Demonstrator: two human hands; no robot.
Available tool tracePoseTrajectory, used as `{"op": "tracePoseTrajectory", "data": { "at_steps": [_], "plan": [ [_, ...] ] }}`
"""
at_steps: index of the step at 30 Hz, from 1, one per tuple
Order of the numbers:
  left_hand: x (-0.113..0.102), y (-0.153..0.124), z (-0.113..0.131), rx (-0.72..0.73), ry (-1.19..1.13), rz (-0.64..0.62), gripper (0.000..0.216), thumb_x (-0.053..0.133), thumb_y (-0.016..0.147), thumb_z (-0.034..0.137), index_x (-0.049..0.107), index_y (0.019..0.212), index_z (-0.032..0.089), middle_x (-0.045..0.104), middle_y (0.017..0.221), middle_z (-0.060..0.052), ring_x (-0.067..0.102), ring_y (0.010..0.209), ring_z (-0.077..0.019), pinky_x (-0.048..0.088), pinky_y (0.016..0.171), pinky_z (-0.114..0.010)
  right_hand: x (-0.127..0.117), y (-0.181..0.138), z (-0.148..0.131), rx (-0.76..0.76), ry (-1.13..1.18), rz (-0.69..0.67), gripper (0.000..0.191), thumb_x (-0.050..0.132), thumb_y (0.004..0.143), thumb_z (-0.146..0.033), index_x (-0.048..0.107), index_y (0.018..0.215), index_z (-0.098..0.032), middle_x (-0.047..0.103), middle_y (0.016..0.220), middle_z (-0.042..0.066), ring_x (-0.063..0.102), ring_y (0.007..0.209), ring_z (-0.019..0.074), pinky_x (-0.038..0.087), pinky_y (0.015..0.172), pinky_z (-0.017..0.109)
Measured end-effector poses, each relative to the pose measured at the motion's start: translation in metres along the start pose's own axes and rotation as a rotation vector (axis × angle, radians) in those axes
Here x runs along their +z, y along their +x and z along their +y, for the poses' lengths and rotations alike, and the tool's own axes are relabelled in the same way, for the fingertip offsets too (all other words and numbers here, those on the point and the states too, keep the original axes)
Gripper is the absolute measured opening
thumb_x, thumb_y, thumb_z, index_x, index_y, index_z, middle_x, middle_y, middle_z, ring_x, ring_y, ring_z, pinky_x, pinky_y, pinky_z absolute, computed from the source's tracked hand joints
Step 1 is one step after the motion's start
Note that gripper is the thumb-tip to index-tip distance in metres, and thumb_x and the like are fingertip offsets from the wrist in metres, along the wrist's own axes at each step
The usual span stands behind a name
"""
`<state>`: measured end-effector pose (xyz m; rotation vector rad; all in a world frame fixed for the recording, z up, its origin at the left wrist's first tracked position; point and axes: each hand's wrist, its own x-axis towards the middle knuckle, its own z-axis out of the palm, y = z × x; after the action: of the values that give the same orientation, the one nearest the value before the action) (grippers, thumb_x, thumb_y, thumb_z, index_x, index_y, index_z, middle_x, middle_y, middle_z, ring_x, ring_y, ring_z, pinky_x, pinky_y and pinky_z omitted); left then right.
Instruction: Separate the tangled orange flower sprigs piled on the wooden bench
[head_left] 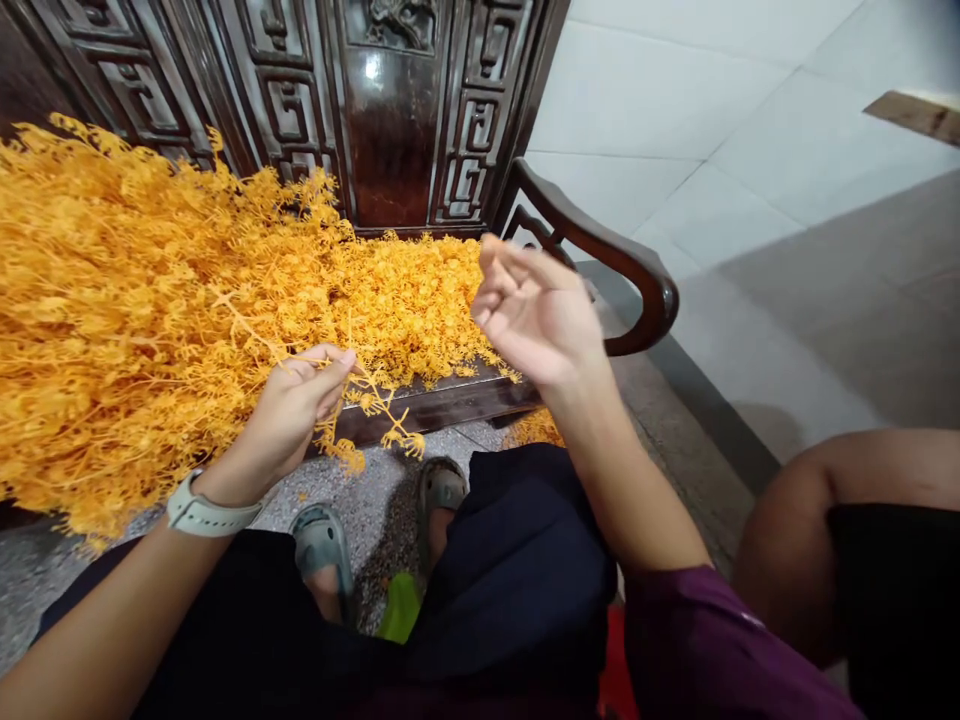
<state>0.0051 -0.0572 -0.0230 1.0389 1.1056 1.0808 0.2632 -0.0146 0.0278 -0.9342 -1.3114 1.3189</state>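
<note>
My left hand [296, 405], with a pale watch on its wrist, pinches a thin yellow-orange artificial flower stem [386, 408]. Small frilly blossoms hang from the stem's lower right end, and its bare end points up and left. My right hand [544, 318] is raised to the right of the stem, palm turned up, fingers loosely bent and somewhat blurred. Nothing shows in it. Beyond both hands lies a spread of loose yellow-orange blossoms [412, 300] on a dark wooden bench. A large heap of branched yellow-orange stems [120, 320] fills the left side.
The bench [450, 400] has a carved back [394, 130] and a curved armrest [622, 260] at right. More yellow bits [534, 428] lie beneath its front edge. Another person's bent leg [847, 490] is at the right. A bright green object [401, 605] sits between my feet.
</note>
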Motion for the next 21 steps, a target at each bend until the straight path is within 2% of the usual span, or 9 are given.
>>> {"op": "tracePoseTrajectory", "data": {
  "at_steps": [2, 5, 9, 13, 18, 21],
  "plan": [
    [0.001, 0.001, 0.001, -0.012, -0.02, 0.015, 0.027, 0.075, 0.091, 0.036, 0.062, 0.076, 0.018, 0.032, 0.045, 0.008, 0.023, 0.042, -0.0065, 0.02, 0.045, -0.024, 0.008, 0.006, 0.007, 0.12, 0.219, 0.084, 0.021, 0.07, 0.086, -0.035, 0.07, 0.104, -0.024, 0.065, 0.091, 0.0, 0.046, 0.062, 0.0083, 0.046, 0.06, 0.025],
    [0.002, 0.001, 0.002, 0.003, -0.066, 0.04, 0.022, 0.074, 0.092, 0.033, 0.065, 0.08, 0.018, 0.033, 0.045, 0.008, 0.022, 0.042, -0.0063, 0.02, 0.046, -0.023, 0.019, -0.003, 0.017, 0.196, 0.293, 0.013, 0.024, 0.077, 0.079, -0.024, 0.071, 0.103, -0.022, 0.064, 0.088, 0.0, 0.043, 0.062, 0.0077, 0.042, 0.057, 0.024],
    [0.002, 0.001, 0.004, 0.034, -0.17, 0.071, 0.021, 0.073, 0.094, 0.03, 0.063, 0.08, 0.019, 0.031, 0.043, 0.009, 0.021, 0.041, -0.007, 0.024, 0.047, -0.023, 0.025, -0.014, 0.023, 0.069, 0.033, -0.138, 0.018, 0.079, 0.085, -0.034, 0.072, 0.097, -0.021, 0.065, 0.09, 0.001, 0.05, 0.07, 0.0099, 0.042, 0.062, 0.025],
    [0.002, 0.001, 0.006, 0.055, -0.269, 0.07, 0.024, 0.072, 0.095, 0.031, 0.058, 0.079, 0.021, 0.029, 0.043, 0.009, 0.018, 0.042, -0.0086, 0.025, 0.047, -0.024, 0.024, -0.014, 0.032, 0.03, -0.248, -0.331, 0.026, 0.072, 0.093, -0.044, 0.073, 0.102, -0.02, 0.068, 0.096, 0.003, 0.056, 0.084, 0.0131, 0.045, 0.073, 0.027],
    [0.001, 0.002, 0.007, 0.092, -0.295, 0.121, 0.024, 0.074, 0.094, 0.036, 0.058, 0.082, 0.022, 0.027, 0.045, 0.008, 0.019, 0.044, -0.0102, 0.026, 0.046, -0.026, 0.025, -0.019, 0.039, 0.077, -0.267, -0.573, 0.027, 0.07, 0.095, -0.045, 0.071, 0.096, -0.018, 0.065, 0.084, 0.001, 0.055, 0.076, 0.0121, 0.043, 0.07, 0.027],
    [0.002, 0.003, 0.007, 0.093, -0.279, 0.153, 0.028, 0.075, 0.093, 0.037, 0.056, 0.079, 0.023, 0.026, 0.047, 0.008, 0.02, 0.045, -0.0104, 0.025, 0.046, -0.027, 0.024, -0.02, 0.042, 0.049, -0.269, -0.56, 0.028, 0.07, 0.097, -0.043, 0.069, 0.088, -0.017, 0.059, 0.075, -0.001, 0.048, 0.068, 0.0103, 0.039, 0.065, 0.026]
  ]
}}
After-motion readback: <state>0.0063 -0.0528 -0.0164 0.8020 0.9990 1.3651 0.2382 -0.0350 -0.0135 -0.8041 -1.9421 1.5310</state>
